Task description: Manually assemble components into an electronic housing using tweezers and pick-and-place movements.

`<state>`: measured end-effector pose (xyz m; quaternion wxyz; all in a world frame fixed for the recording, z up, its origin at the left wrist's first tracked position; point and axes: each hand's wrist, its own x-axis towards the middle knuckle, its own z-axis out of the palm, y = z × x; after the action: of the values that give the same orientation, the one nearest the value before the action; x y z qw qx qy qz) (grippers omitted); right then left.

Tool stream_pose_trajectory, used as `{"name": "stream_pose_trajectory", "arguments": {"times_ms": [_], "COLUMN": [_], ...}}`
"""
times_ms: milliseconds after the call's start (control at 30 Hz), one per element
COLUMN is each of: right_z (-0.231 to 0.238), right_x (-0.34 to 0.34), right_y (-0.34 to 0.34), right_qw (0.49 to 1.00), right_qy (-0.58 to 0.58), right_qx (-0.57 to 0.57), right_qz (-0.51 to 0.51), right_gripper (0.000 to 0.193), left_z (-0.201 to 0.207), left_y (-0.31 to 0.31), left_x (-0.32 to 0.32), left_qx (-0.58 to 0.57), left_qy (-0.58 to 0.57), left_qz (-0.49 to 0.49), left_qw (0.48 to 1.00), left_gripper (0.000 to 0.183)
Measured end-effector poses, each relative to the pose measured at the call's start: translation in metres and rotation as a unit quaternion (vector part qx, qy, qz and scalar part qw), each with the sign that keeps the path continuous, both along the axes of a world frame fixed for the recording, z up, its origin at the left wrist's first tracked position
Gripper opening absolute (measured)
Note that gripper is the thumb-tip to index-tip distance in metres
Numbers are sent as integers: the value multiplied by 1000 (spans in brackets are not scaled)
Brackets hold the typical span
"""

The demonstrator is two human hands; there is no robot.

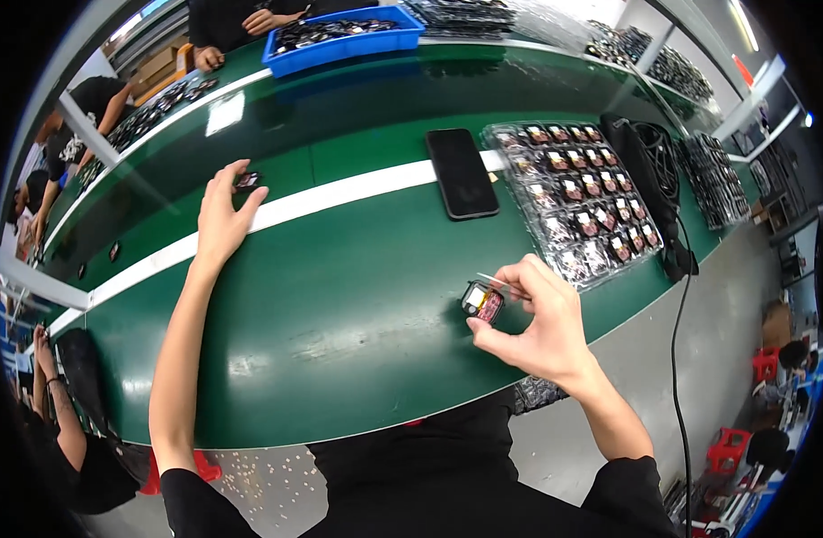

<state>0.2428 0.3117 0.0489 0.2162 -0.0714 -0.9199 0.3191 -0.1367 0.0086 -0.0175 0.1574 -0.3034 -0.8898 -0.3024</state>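
Observation:
My right hand (546, 318) pinches a small black watch-like device (483, 302) by its edge, above the near part of the green bench. Yellow, white and pink inner parts show in its face. A thin pale rod (488, 279) sticks out from the same fingers; its kind is not clear. My left hand (225, 208) reaches past the white strip, with thumb and fingers around another small black device (248, 182). To the right lies a clear plastic tray (555, 235) holding rows of similar devices. A black phone (462, 175) rests between my hands, across the strip.
The white strip (348, 191) runs across the green bench (339, 341). More devices (115, 251) lie at the far left. A blue bin (339, 52) stands at the back near a co-worker's hands (261, 21). Right of the tray are a black bag (649, 170) and a hanging cable (676, 359).

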Motion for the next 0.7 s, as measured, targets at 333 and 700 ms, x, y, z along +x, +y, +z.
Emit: {"name": "stream_pose_trajectory", "arguments": {"times_ms": [333, 700], "right_z": [-7, -5], "right_x": [62, 53], "right_y": [101, 89], "right_qw": [960, 962], "right_qy": [41, 37], "right_qx": [11, -77], "right_qz": [-277, -260], "right_gripper": [42, 39], "left_z": [-7, 33], "left_y": [15, -2], "left_x": [-4, 147], "left_qx": [-2, -70], "left_qy": [-9, -132], "left_qz": [-42, -313], "left_qw": [999, 938], "left_gripper": [50, 65]}}
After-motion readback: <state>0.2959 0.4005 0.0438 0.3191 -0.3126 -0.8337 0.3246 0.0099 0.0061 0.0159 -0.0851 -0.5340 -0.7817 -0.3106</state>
